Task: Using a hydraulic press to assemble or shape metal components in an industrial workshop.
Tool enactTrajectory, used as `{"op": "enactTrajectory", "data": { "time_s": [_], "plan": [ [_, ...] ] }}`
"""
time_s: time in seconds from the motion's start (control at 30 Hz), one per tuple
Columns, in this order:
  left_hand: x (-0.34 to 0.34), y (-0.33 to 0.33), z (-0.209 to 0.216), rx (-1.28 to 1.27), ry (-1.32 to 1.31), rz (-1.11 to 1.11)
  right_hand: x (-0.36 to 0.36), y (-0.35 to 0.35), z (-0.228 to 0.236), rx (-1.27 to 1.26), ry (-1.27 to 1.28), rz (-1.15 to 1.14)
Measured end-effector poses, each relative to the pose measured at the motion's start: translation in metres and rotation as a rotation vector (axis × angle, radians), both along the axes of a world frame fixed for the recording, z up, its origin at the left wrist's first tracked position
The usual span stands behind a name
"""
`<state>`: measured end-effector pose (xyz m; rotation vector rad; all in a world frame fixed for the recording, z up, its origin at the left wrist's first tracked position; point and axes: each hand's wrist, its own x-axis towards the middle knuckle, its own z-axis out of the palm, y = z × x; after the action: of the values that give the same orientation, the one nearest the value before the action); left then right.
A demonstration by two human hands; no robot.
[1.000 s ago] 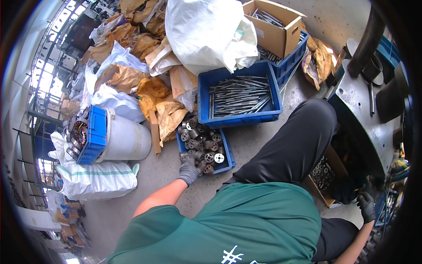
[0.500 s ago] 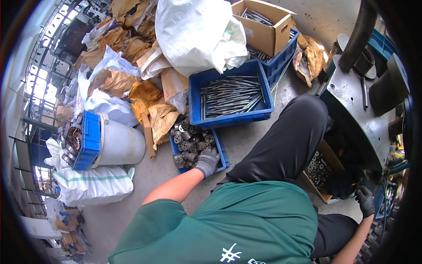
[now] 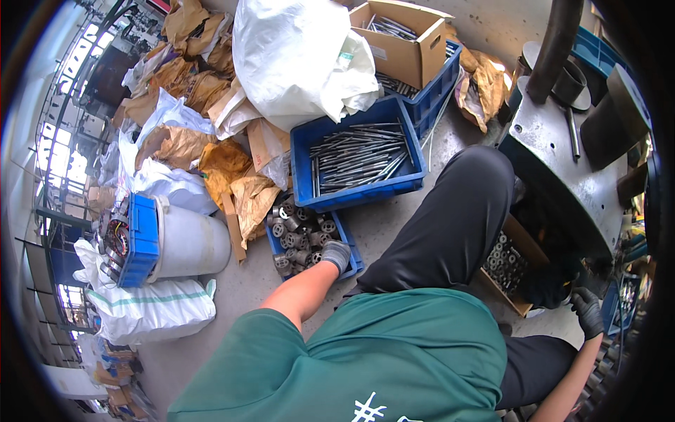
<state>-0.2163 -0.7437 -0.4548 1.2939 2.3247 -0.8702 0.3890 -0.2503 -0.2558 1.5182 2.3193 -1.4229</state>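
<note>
My left hand (image 3: 336,256), in a grey glove, reaches into a small blue crate (image 3: 357,266) of cylindrical metal parts (image 3: 295,240) with spoked ends. Its fingers are mostly hidden among the parts, so a hold on one cannot be made out. Far to the right, my right hand (image 3: 588,313), also gloved in grey, has its fingers curled beside a dark object (image 3: 547,292) under the metal machine table (image 3: 562,165). What those fingers close on is too small and dark to name.
A larger blue crate (image 3: 299,165) of metal rods stands just beyond the small one. Behind are a cardboard box (image 3: 425,60) and a big white sack (image 3: 295,63). A carton (image 3: 520,304) of small metal rings sits by my right knee. A grey bucket (image 3: 193,239) stands at left.
My left hand has moved slightly and sinks a little deeper among the metal parts. My right hand stays in nearly the same place. The whole view has shifted a little.
</note>
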Motion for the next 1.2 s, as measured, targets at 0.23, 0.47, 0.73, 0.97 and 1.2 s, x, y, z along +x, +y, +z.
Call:
{"op": "enactTrajectory", "data": {
  "time_s": [0.23, 0.47, 0.73, 0.97, 1.2],
  "plan": [
    [0.001, -0.008, -0.011, 0.051, 0.05, 0.011, -0.015, -0.005, 0.015, -0.057, 0.037, -0.032],
    [-0.004, 0.005, 0.033, 0.006, -0.057, 0.074, -0.015, -0.01, 0.021, -0.034, 0.017, -0.039],
    [-0.006, 0.007, 0.024, -0.081, -0.006, 0.015, -0.016, -0.009, 0.02, -0.044, 0.049, -0.062],
    [-0.009, -0.004, 0.005, 0.041, 0.047, 0.062, -0.017, -0.014, 0.025, 0.013, 0.038, -0.079],
    [-0.005, -0.003, 0.03, 0.031, -0.018, 0.057, -0.039, -0.02, 0.048, 0.154, -0.02, 0.096]
  ]
}}
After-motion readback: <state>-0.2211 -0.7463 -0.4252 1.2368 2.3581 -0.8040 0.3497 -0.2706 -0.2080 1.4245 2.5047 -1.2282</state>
